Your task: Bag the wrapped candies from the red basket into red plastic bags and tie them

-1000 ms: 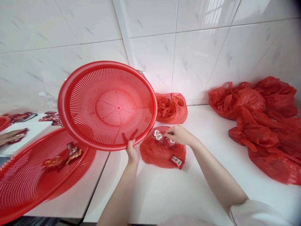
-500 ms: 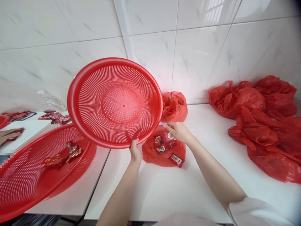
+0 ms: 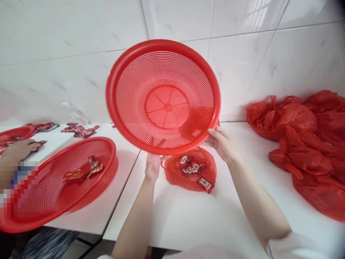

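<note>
A red plastic mesh basket [image 3: 167, 95] is held up and tilted, its hollow side facing me with nothing lying in it. My left hand [image 3: 153, 167] grips the rim from below, its fingers behind the mesh. At the lower right of the rim, my right hand [image 3: 219, 142] is closed on the edge. Beneath the basket an open red plastic bag [image 3: 172, 176] lies on the table with several dark red wrapped packets [image 3: 195, 167] inside. One packet with a pale label [image 3: 205, 184] rests at the bag's front edge.
Another red mesh basket [image 3: 81, 205] at the left holds a few wrapped packets. Several knotted red bags [image 3: 293, 151] are piled at the right. A co-worker's hand [image 3: 20, 149] holds a packet beside a smaller red basket [image 3: 23, 133]. A clear bottle [image 3: 77, 113] stands by the tiled wall.
The basket has risen and shifted right, covering the small bag behind. My right hand has left the packet bag and taken hold of the rim.
</note>
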`<state>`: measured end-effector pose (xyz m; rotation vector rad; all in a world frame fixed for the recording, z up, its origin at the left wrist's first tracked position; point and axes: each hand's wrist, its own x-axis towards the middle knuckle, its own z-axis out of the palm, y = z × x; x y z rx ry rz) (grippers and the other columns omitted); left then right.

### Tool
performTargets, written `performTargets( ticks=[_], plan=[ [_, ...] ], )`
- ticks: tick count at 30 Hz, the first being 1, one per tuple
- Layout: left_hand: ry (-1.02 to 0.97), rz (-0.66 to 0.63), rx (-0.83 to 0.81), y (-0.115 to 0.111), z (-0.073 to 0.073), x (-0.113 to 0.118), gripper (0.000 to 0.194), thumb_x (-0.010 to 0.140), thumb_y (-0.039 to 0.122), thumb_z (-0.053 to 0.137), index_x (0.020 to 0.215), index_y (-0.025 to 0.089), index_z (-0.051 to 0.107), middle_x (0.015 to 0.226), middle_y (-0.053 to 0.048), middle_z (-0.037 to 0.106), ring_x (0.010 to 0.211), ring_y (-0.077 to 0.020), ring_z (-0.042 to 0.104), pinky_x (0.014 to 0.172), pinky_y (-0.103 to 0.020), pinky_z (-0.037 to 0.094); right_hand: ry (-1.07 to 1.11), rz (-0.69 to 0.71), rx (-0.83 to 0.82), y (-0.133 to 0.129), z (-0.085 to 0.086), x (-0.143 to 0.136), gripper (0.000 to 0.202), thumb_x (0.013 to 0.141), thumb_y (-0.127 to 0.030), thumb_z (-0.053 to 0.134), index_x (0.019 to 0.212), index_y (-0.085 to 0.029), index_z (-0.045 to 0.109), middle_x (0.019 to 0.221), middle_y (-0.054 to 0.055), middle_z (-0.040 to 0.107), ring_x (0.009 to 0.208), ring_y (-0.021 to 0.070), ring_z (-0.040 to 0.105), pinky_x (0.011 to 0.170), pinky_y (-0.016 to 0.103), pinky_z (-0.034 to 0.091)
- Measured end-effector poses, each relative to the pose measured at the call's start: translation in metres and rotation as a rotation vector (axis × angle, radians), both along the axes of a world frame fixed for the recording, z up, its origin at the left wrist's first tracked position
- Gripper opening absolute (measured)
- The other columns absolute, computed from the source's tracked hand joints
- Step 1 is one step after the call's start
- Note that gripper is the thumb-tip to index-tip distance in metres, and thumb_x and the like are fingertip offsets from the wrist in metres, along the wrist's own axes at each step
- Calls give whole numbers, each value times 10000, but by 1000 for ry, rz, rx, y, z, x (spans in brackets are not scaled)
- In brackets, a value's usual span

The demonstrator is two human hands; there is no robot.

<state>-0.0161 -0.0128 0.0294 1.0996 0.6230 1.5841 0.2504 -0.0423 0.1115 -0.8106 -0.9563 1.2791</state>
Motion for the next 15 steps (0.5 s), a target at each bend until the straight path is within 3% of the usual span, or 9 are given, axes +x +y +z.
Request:
performTargets(
  ticks=[2,4,6,10,15],
  plan=[
    [-29,347,-12,6,6,-12,549,736,509,649,1199,258,493,1249,-122,581,1188,-268,549,962,-453,453,57,-131,35,-7,8,5,257,766,-406,713,904,-226,591,864,-28,710,740,138,705,768,309,584],
    [-89,748,-135,14,9,-28,479,766,328,604,1207,263,428,1262,-94,559,1150,-206,574,968,-396,432,90,-248,106,-12,14,9,237,773,-396,717,858,-224,578,865,-33,702,758,134,704,788,313,579],
    [-141,981,-279,21,8,-45,411,767,245,510,1163,255,401,1237,-73,557,1085,-177,604,921,-365,443,113,-344,203,-15,17,12,221,784,-378,715,830,-218,569,894,-30,696,804,135,702,840,340,565],
    [-145,1093,-340,27,0,-62,356,769,214,433,1116,259,367,1199,-50,535,930,-151,640,837,-346,443,119,-462,342,-21,23,15,185,821,-366,682,873,-218,583,997,-3,685,941,160,685,954,411,510],
    [-113,1162,-286,27,-5,-64,343,798,280,496,1116,274,368,1161,-34,524,813,-123,622,725,-293,429,51,-491,346,-31,29,18,191,870,-386,615,1004,-251,597,1148,35,654,1088,204,641,982,446,484]
  ],
)
